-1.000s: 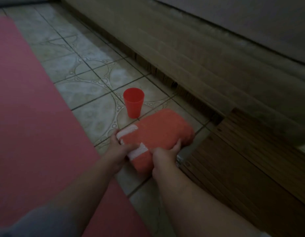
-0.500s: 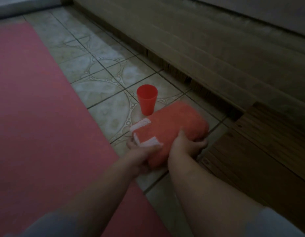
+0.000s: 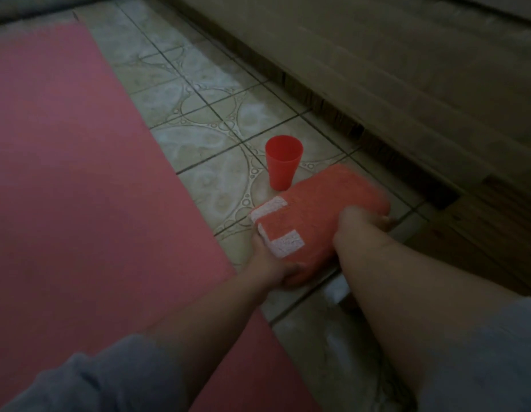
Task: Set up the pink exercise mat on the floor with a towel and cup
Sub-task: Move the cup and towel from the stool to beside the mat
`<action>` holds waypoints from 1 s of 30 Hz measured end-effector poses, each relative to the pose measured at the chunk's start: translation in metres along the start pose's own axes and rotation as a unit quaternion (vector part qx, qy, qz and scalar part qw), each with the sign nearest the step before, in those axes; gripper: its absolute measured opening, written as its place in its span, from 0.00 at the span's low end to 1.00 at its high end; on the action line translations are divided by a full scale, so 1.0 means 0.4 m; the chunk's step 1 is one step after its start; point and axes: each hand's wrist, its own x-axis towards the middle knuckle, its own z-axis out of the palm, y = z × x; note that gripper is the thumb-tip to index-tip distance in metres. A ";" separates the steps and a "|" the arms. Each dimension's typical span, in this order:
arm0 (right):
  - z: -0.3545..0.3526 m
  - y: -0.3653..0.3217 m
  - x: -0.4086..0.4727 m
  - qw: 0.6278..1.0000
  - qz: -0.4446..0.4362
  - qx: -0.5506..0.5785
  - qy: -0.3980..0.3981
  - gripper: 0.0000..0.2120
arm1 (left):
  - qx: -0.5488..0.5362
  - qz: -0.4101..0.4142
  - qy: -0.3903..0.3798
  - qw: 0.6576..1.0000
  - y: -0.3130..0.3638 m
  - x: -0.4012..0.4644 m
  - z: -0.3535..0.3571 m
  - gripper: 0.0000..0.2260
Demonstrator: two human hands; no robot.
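Both hands are on the folded towel (image 3: pixel 320 215) right now, just right of centre in the frame: left hand (image 3: pixel 268 263) cupped under its near, lower-left end by the white patches, fingers wrapped beneath, and right hand (image 3: pixel 358 221) clamped over its right side with the fingertips tucked round the far edge. So that's a two-handed grip on the orange bundle, which sits low over the tiled floor (image 3: pixel 199 114); whether it is just clear of the tiles or resting on them I can't tell, and its far end is smeared with motion blur. Red cup (image 3: pixel 283 165) stands upright on the tiles just beyond the towel, very close to it, possibly touching at the base. Pink exercise mat (image 3: pixel 80 173) is already rolled out flat, filling the left half of the frame, its long edge running just beside the left hand. By my reading the mat is done and the towel step is in hand. Next move calls for carrying the bundle leftward onto the mat, kept folded and level, without clipping that light cup, which would tip easily; then the cup needs fetching.
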 end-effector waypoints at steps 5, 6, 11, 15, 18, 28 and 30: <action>0.017 0.022 -0.067 0.935 -0.223 -0.274 0.021 0.35 | 0.309 0.169 0.178 0.919 0.053 0.027 -0.022 0.40; 0.027 0.041 -0.062 0.923 -0.221 -0.314 -0.009 0.36 | 0.388 0.212 0.166 0.881 0.054 0.045 -0.024 0.36; 0.037 0.083 -0.057 0.913 -0.169 -0.365 -0.075 0.39 | 0.514 0.199 0.072 0.831 0.037 0.103 -0.018 0.29; 0.027 0.081 -0.050 0.932 -0.147 -0.322 -0.078 0.40 | 0.514 0.225 0.078 0.824 0.026 0.103 -0.018 0.29; 0.018 0.085 -0.064 0.953 -0.115 -0.267 -0.087 0.41 | 0.503 0.240 0.066 0.828 0.035 0.103 -0.034 0.28; -0.013 0.100 -0.127 0.977 -0.142 -0.135 -0.081 0.41 | 0.511 0.214 0.046 0.831 0.045 0.123 -0.028 0.26; -0.018 0.113 -0.137 0.972 -0.119 -0.172 -0.111 0.41 | 0.513 0.221 0.046 0.828 0.043 0.122 -0.027 0.26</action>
